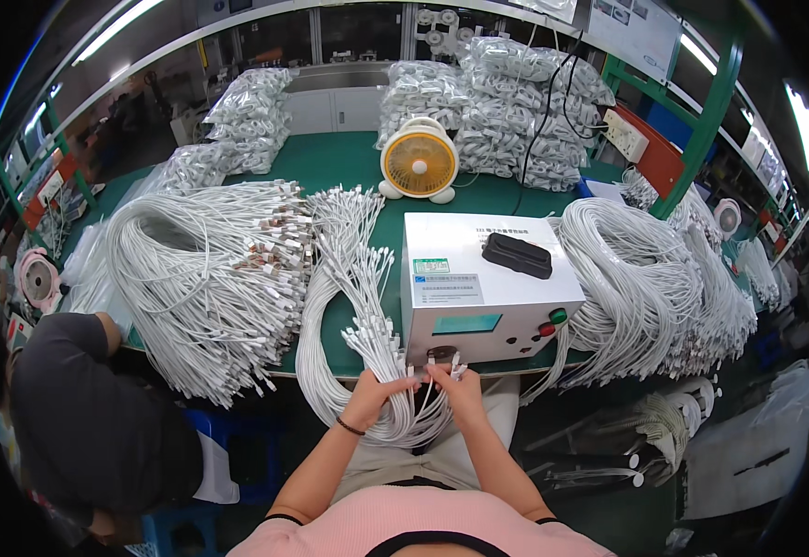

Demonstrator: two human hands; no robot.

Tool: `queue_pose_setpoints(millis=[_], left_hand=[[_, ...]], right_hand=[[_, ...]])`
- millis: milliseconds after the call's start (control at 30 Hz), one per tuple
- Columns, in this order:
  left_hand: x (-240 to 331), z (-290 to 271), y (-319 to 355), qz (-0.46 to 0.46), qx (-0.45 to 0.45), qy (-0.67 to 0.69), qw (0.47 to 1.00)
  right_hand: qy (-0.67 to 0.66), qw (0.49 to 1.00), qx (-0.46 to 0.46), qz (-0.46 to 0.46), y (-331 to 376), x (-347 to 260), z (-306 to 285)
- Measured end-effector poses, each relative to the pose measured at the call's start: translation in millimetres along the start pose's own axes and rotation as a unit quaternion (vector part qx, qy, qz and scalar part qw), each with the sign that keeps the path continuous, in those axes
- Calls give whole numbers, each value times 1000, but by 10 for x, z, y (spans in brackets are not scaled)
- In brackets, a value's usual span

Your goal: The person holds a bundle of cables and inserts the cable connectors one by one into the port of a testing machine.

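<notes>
My left hand (368, 399), with a dark bracelet at the wrist, is closed at the table's front edge. Its thumb and fingertips pinch a thin white cable beside the hanging bundle. Close to it on the right, my right hand (461, 394) is closed on white cable ends, whose plugs (457, 364) stick up past the fingers. Both hands are just in front of a white tester box (488, 348) with a small screen (467, 324), a green button and a red button. A long bundle of white cables (314, 325) loops down from the table to my lap.
Large white cable piles (172, 251) lie at left, with more cables (627, 278) at right. A black case (517, 255) rests on the box. Behind stand an orange-faced fan (419, 163) and stacked bagged cables (525, 111). A person in dark clothing (98, 418) sits at left.
</notes>
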State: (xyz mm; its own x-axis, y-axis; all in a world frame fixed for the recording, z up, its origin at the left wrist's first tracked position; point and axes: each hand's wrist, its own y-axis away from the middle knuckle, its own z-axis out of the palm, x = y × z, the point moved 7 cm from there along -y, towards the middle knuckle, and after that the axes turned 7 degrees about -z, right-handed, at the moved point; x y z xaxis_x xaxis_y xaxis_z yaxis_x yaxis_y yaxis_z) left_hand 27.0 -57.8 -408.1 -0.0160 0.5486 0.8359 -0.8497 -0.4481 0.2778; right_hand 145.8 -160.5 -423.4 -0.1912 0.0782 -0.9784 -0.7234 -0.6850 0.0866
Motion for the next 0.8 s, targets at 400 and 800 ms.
queue_pose_setpoints(millis=[400, 800], left_hand=[[129, 92, -77, 27, 2, 43, 999], [38, 37, -117, 10, 15, 43, 999]], right_hand=[[-79, 996, 20, 39, -93, 7, -8], [-27, 999, -16, 37, -84, -114, 35]])
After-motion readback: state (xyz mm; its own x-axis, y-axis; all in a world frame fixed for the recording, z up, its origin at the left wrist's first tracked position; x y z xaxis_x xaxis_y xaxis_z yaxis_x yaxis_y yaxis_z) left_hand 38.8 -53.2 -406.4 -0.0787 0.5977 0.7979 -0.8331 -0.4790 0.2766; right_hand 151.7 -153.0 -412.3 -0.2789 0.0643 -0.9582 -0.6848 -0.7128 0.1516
